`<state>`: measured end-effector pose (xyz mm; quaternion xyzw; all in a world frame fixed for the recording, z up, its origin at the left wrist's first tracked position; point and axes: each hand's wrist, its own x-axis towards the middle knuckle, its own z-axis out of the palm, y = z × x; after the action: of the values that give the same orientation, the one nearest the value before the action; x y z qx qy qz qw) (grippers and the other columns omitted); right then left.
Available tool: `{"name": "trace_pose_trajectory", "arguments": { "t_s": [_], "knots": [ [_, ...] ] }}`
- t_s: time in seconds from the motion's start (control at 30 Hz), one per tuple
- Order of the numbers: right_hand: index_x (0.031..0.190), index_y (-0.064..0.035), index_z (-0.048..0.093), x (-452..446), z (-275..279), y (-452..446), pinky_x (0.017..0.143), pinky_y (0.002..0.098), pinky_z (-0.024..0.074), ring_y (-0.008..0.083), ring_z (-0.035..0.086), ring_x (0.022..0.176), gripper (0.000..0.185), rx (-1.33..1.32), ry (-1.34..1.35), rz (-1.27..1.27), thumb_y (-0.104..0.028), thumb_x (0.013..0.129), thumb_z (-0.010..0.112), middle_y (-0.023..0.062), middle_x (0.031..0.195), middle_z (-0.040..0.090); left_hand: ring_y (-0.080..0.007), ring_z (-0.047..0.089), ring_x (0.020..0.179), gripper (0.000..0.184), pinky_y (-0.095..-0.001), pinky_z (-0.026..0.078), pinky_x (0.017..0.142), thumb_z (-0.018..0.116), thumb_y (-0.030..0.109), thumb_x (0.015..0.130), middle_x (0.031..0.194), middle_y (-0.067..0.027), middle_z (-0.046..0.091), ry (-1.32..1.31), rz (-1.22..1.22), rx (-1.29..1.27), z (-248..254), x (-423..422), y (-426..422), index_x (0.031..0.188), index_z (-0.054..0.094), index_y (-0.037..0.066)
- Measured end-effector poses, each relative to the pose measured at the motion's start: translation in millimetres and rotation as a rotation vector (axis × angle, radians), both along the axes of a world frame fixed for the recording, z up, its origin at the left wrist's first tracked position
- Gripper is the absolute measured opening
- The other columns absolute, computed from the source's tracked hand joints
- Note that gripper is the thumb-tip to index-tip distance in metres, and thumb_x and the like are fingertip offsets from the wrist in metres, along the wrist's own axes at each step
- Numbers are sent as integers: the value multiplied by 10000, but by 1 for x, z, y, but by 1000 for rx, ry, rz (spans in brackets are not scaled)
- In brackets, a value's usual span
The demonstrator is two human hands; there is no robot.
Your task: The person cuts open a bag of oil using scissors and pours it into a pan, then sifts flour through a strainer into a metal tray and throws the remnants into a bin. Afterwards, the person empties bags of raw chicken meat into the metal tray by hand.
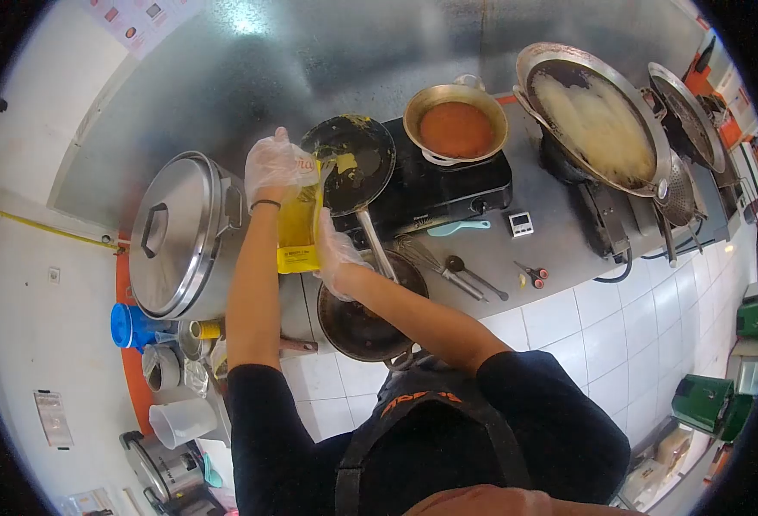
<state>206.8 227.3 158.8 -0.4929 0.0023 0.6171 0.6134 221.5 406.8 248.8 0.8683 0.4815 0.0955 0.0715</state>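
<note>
My left hand, in a clear plastic glove, grips the upper end of a yellow pouch that holds yellow liquid. Lower down, the gloved fingers of my right hand are partly hidden where they hold the pouch's right side. The pouch's top end reaches the rim of a black frying pan on the stove. Yellow bits lie in that pan. Whether liquid is flowing out I cannot tell. Beneath my right forearm sits a second dark pan, partly covered by the arm.
A pan of orange-red sauce shares the black stove. To the right, a big wok holds pale, foamy frying food. A whisk, turquoise spatula, timer and scissors lie on the counter. Left stands a large lidded pot.
</note>
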Motion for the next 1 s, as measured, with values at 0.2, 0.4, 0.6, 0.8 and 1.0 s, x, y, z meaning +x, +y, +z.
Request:
{"name": "trace_pose_trajectory", "arguments": {
  "t_s": [0.2,0.4,0.6,0.8,1.0],
  "knots": [
    [1184,-51,653,8,19,-17,654,390,465,219,632,763,766,56,80,-42,-749,1054,367,106,1031,708,-343,736,982,665,-452,547,900,381,506,1129,995,-242,754,-45,-110,185,-1,4,-9,1013,729,-49],
    [1076,-68,668,7,-10,-15,639,375,488,219,657,700,712,111,119,-54,-725,1060,397,102,904,717,-330,728,1047,494,-420,569,943,571,439,1037,1073,-200,743,230,-156,284,12,8,-14,1224,657,-11],
    [1044,-75,680,13,-8,-30,550,335,492,202,634,591,690,151,152,-67,-715,1058,423,118,842,717,-279,742,975,512,-387,583,881,573,478,1039,1028,-159,771,-275,36,-258,10,14,-3,1083,706,-15],
    [1120,-62,671,14,-8,-35,527,337,493,208,632,584,677,128,193,-25,-696,1063,443,117,855,721,-281,745,1042,487,-365,581,918,548,431,1068,1096,-160,777,-435,234,-545,53,39,-75,1128,697,-29],
    [1159,-70,667,13,-12,-33,529,333,495,205,617,579,652,134,226,-31,-678,1069,451,109,872,714,-279,750,1026,496,-350,594,883,494,418,1098,1070,-162,781,-156,-17,-137,-7,17,15,1086,692,-37]
  ]
}}
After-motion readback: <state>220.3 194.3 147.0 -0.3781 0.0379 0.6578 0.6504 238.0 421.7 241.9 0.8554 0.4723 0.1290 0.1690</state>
